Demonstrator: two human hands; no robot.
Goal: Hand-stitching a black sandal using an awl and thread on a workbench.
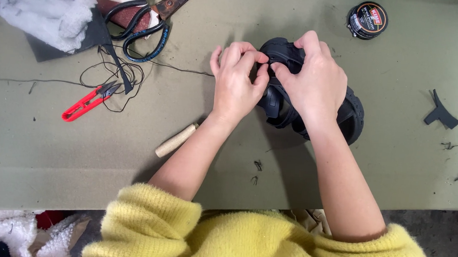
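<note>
Both hands, left hand (236,80) and right hand (312,78), pinch a strap of the black rubber sandal (295,103), pressing it on the olive felt worktop (238,156) to steady it.

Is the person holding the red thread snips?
No, the red thread snips lie untouched on the table while both hands work on the black sandal.

**Hands and forearms: 2, bare, brought together**

Left hand (236,80): fingers curled, fingertips pinched inward toward the right hand. Right hand (314,81): palm down, fingers bent, thumb meeting the left fingertips. Both forearms bare, angled up from fuzzy yellow knit sleeves (150,222) pushed back to the elbows, wrists converging.
</note>
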